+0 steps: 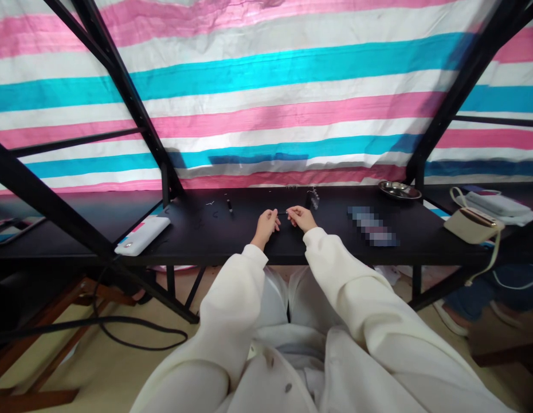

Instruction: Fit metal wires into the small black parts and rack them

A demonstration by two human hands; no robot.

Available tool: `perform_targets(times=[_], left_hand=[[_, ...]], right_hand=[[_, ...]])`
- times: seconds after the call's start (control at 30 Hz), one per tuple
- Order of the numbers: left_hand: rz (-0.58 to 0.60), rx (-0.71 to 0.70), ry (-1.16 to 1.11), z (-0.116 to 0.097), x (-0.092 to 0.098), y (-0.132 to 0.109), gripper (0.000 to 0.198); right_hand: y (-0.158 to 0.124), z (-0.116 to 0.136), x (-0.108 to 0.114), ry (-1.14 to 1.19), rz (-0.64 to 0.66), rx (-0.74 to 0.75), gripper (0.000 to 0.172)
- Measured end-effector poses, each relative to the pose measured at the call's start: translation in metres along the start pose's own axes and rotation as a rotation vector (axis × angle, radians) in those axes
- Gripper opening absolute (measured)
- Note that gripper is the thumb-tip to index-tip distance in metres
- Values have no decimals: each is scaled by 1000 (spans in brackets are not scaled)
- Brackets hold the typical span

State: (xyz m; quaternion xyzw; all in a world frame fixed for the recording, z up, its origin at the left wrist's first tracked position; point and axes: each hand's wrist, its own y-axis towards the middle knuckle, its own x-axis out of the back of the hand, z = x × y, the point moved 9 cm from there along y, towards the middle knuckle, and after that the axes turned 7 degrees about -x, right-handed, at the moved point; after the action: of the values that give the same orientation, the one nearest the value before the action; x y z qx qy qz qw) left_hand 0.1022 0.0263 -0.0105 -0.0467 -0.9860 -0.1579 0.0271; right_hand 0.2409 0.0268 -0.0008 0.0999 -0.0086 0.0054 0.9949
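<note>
My left hand and my right hand meet above the black table, each with its fingers pinched. Between the fingertips stretches a thin dark strip, held at both ends; its exact kind is too small to make out. Just behind my right hand stands a small black block with shiny clear bits along its side. To the left of my left hand is a short black stick with a pale band.
A shiny metal dish sits at the back right. A white boxy device lies at the left table edge. A beige bag rests at the right. Black frame posts flank the table before a striped sheet.
</note>
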Motion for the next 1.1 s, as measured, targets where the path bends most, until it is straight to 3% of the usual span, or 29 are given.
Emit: perform_targets(times=[0.27,0.6,0.9,1.1], left_hand=[[-50,9,-58,-2,4,1,29],[-122,33,-96,-1,11,1,28],[26,-6,-53,-6,-1,-2,26],[23,-31,-78,-6,0,-1,24]], right_hand=[[-1,6,15,-13,-138,61,45],[-2,9,20,21,-166,71,44],[-1,-2,-1,-10,37,-14,47],[-5,3,-8,-135,97,27,41]])
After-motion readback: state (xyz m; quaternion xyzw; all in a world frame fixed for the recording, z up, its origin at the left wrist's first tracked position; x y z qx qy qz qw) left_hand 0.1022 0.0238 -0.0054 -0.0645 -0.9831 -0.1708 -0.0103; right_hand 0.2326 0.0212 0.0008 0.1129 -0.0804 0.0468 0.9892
